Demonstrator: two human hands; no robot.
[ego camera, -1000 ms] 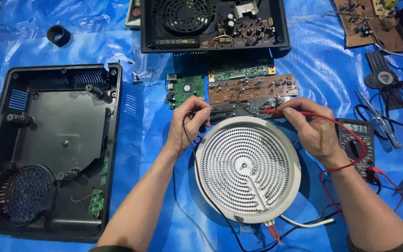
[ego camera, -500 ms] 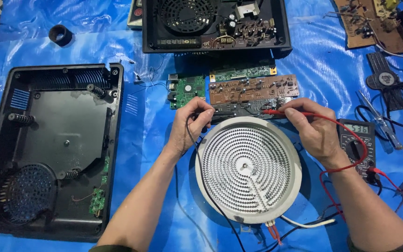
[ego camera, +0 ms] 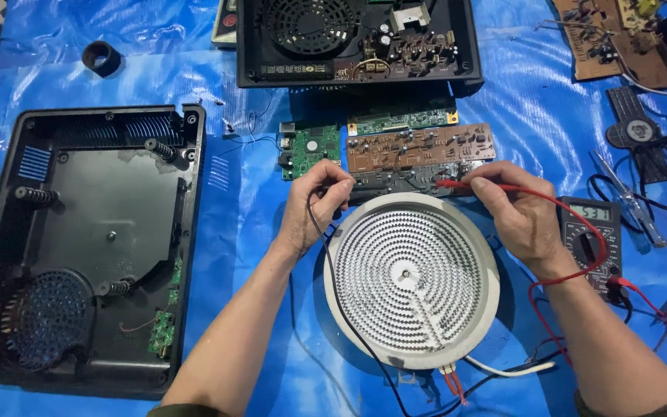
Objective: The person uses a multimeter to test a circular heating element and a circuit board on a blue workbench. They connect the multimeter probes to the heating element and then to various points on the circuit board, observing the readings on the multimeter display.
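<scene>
A round white heating element (ego camera: 411, 278) with a spiral coil lies on the blue tarp (ego camera: 248, 232) in front of me. My left hand (ego camera: 314, 207) pinches a black probe whose black lead (ego camera: 349, 316) runs down over the element's left rim. My right hand (ego camera: 515, 212) holds a red probe (ego camera: 457, 184) pointing left at the element's far edge. Its red lead (ego camera: 580, 224) loops back to a multimeter (ego camera: 590, 238) beside my right wrist. Just beyond both hands lie a brown circuit board (ego camera: 420, 147) and a green one (ego camera: 310, 148).
An empty black cooker base (ego camera: 79, 247) with springs and a fan grille lies at left. Another open cooker housing (ego camera: 357, 38) with fan and electronics sits at the top. Loose boards, scissors (ego camera: 627, 193) and cables crowd the right side. A black ring (ego camera: 102, 58) rests top left.
</scene>
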